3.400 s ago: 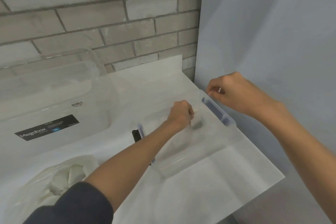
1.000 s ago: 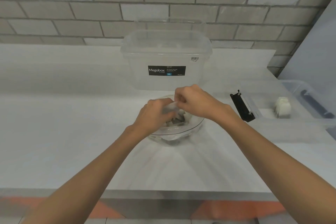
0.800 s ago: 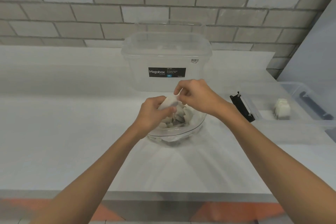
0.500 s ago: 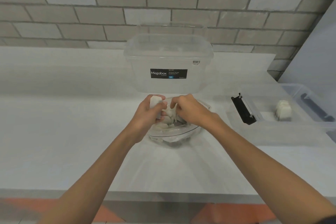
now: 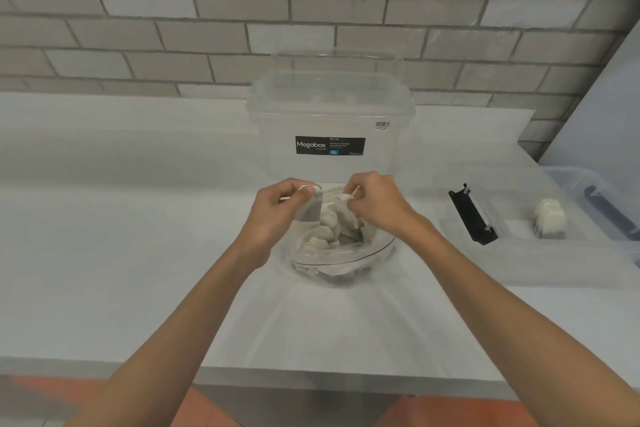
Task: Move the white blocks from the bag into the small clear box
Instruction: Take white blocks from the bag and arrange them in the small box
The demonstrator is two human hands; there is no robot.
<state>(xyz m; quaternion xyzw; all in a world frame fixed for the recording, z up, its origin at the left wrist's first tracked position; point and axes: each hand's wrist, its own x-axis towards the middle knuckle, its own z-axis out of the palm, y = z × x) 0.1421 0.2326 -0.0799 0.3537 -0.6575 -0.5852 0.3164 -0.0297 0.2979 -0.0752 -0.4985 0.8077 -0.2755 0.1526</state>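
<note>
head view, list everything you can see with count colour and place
bag: 1, clear, open, table centre
loose blocks: several, white, inside the bag
held blocks: 2, white, one in each hand over the bag
boxed blocks: small cluster, white, inside the small box
small box: 1, clear, right of the bag
latch: 1, black, on the small box's near end
Megabox tub: 1, clear, behind the bag
table: 1, white
wall: grey brick, behind
left hand: grips one block
right hand: pinches one block

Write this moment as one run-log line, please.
left hand: holds white block | right hand: pinches another block over bag | small clear box: blocks inside, right of bag
</note>
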